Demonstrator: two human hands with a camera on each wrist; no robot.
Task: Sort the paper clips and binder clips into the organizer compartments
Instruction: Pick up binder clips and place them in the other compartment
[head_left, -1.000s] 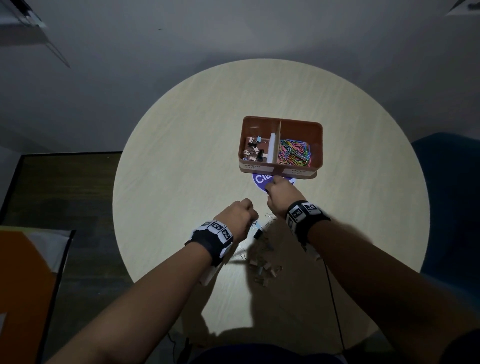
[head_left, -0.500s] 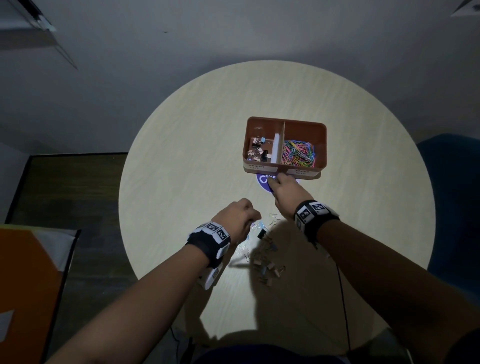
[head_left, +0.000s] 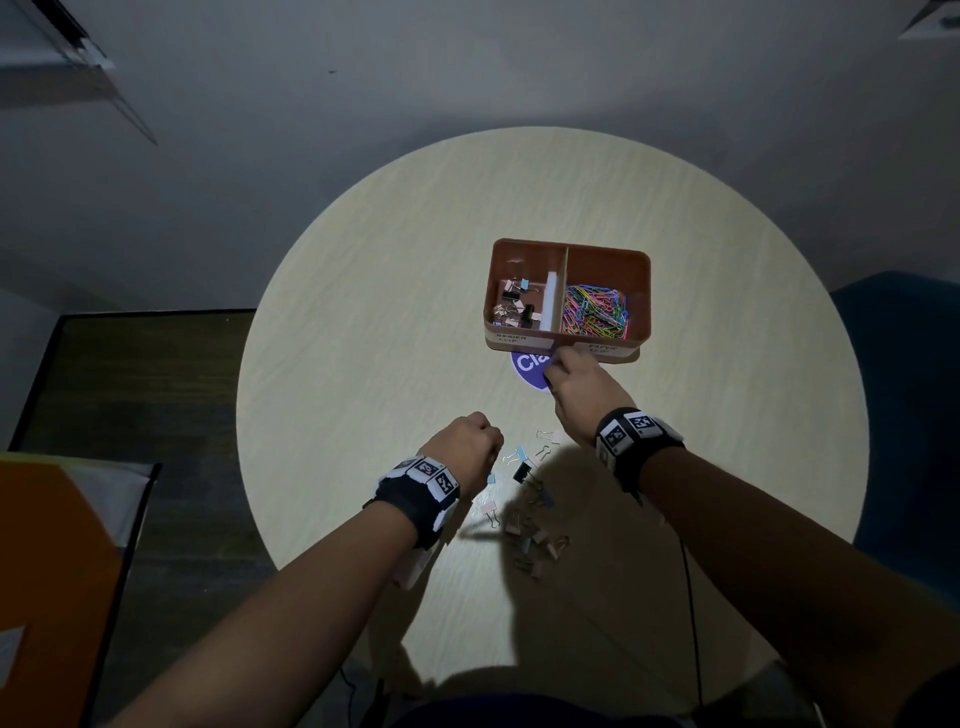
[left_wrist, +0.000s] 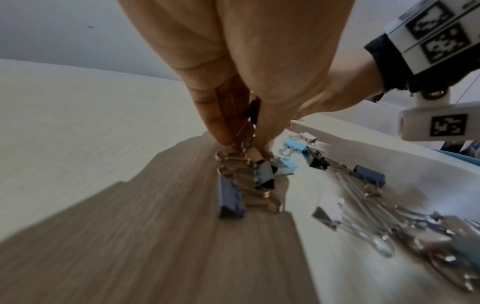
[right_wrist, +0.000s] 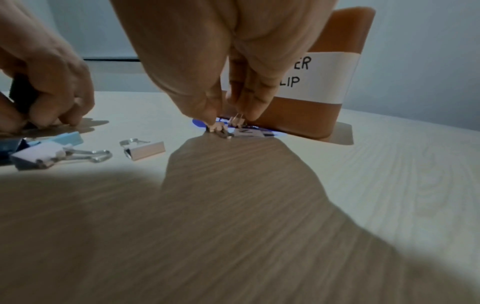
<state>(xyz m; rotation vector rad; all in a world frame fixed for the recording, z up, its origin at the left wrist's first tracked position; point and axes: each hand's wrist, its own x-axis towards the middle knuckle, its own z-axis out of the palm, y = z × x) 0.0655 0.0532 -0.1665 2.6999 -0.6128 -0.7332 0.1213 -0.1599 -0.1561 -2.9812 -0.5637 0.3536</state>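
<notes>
The brown two-compartment organizer stands on the round table. Binder clips lie in its left compartment and coloured paper clips in its right one. My right hand is down at the table just in front of the organizer, pinching a small metallic binder clip on a purple sticker. My left hand, nearer to me, grips a bunch of binder clips by their wire handles, low over the table. Loose binder clips lie scattered between my forearms.
The round pale wood table has bare surface left of and beyond the organizer. Light blue, white and silver binder clips lie between my hands. An orange object sits off the table at lower left, and a blue seat at right.
My right hand has edged forward until it is against the organizer's front wall. My left hand has stayed in place, still gripping its clips.
</notes>
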